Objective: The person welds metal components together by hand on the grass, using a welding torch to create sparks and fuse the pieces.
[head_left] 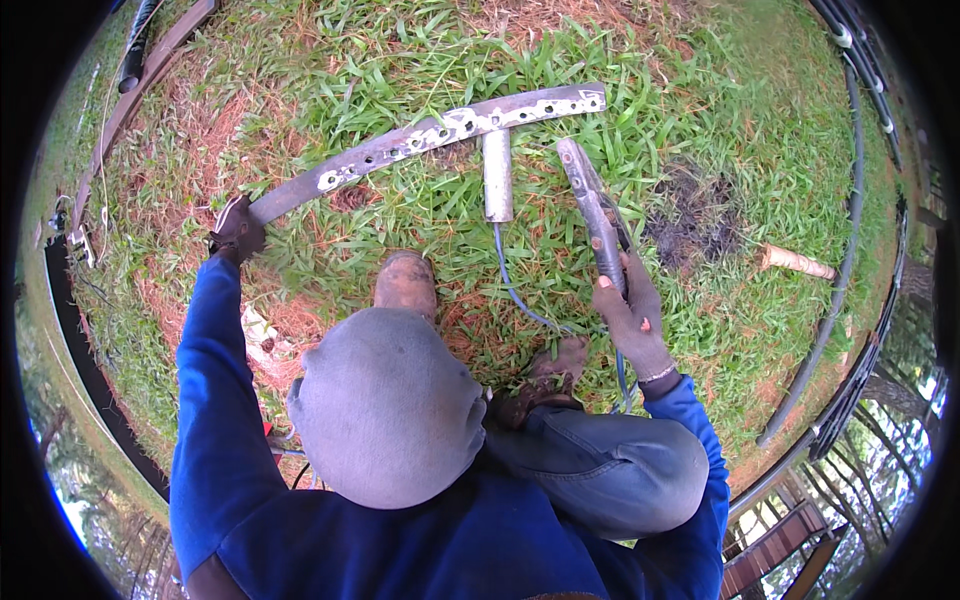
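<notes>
My gloved left hand (237, 229) grips the left end of a long, slightly curved metal bar (400, 142) marked with white patches and pierced by a row of holes. A short grey metal tube (497, 176) joins the bar's underside at right angles, with a thin blue cable running from its lower end. My right hand (627, 307), in a worn glove, is closed round a long, scuffed grey hand tool (592, 210), whose far end points toward the bar, right of the tube, apparently not touching it. A blue cable hangs below this hand.
Grass and pine needles surround my brown boots (404, 285). A dark scorched patch (692, 218) and a short wooden log (797, 262) lie right. Long pipes (852, 195) curve along the right rim, timber (130, 100) along the left. A rounded grey cloth-covered shape (385, 410) fills the centre foreground.
</notes>
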A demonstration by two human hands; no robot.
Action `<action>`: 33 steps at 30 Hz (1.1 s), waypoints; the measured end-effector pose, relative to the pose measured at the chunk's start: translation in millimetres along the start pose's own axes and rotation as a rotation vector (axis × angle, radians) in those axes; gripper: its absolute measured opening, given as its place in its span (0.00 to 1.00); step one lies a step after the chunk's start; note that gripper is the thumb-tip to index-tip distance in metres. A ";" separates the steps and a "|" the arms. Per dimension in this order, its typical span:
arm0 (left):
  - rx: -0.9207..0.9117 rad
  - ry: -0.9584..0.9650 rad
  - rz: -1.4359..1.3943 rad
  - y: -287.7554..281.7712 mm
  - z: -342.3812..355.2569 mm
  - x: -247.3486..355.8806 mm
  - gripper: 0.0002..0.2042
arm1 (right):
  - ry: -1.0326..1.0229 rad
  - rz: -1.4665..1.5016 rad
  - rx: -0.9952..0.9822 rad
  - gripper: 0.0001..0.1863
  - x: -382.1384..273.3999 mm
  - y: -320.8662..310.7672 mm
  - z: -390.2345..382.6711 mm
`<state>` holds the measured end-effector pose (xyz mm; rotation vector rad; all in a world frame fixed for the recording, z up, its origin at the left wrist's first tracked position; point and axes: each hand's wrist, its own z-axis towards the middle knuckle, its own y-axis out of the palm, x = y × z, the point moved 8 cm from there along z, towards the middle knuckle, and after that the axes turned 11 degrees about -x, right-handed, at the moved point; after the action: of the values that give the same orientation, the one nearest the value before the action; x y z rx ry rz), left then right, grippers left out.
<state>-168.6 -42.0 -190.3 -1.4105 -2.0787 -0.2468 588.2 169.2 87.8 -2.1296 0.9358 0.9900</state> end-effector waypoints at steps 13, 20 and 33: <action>0.149 0.293 0.370 29.0 -8.6 29.7 0.15 | 0.009 -0.486 -0.046 0.25 -8.8 14.6 5.9; 0.137 0.252 0.375 -16.0 -11.6 11.2 0.17 | -0.038 -0.573 -0.109 0.31 -15.8 22.4 7.4; 0.113 0.403 0.799 2.9 -10.8 31.7 0.26 | -0.117 -0.351 0.116 0.29 -32.8 -20.4 18.2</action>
<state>-169.8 -21.2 -163.9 -1.8148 -1.0839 -0.0667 581.8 205.6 109.2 -2.0236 0.5249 0.8486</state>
